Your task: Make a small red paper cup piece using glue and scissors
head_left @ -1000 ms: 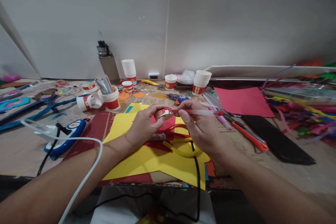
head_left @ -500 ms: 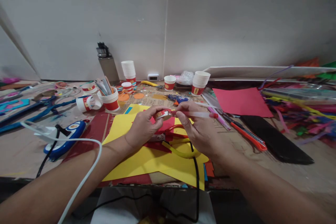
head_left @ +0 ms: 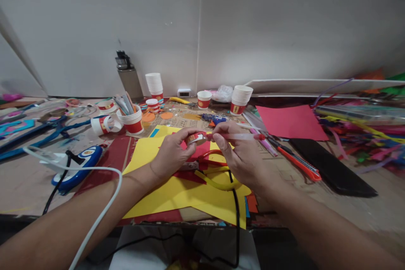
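My left hand point(head_left: 173, 152) is closed around a small red-and-white paper cup piece point(head_left: 195, 137) with a gold mark, pinched between thumb and fingers. In my right hand point(head_left: 238, 152) is a pen point(head_left: 242, 136) with a translucent barrel and a red end, its tip side pointing at the cup piece. Whether the tip touches the piece I cannot tell. Below both hands lie red-handled scissors point(head_left: 212, 153), a yellow curved strip point(head_left: 218, 184) and yellow paper sheets point(head_left: 152, 198) with red paper on top.
Paper cup stacks point(head_left: 241, 100) stand at the back. At left are a cup of pens point(head_left: 133, 122) and a blue-and-white device point(head_left: 79, 168) with cables. A red utility knife point(head_left: 299, 163), a black case point(head_left: 332, 168) and red paper point(head_left: 291, 122) lie at right. A glue gun point(head_left: 218, 119) lies beyond my hands.
Almost nothing differs. Both hands keep the same hold on the cup piece and the pen, and the view has shifted very slightly.
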{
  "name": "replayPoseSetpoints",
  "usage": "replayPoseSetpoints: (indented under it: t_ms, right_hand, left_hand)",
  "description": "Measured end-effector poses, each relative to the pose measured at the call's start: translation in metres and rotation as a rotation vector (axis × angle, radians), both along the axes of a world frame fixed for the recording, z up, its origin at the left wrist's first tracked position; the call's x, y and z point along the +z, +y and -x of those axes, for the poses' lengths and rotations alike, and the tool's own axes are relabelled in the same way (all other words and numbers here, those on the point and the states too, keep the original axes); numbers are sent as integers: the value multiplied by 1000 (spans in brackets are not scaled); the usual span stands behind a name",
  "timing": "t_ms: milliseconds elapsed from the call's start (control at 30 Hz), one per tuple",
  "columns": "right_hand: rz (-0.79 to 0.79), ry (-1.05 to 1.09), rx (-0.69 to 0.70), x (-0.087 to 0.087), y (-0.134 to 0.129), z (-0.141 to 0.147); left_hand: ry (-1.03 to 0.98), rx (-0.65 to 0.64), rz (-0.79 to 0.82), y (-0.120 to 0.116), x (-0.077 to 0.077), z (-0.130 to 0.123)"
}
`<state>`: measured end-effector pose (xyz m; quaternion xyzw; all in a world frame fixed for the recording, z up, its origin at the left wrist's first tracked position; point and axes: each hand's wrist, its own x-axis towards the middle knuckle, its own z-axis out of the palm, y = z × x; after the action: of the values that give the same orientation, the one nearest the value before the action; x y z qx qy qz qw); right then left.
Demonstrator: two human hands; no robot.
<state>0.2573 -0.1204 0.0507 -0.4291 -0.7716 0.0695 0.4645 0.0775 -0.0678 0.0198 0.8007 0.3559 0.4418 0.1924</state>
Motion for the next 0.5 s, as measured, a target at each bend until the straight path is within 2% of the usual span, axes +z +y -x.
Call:
replayPoseSetpoints:
  t_ms: [500]
  right_hand:
    - [19, 13, 15, 0, 0, 0]
  left_hand:
    - [11, -2, -7, 0, -2, 1]
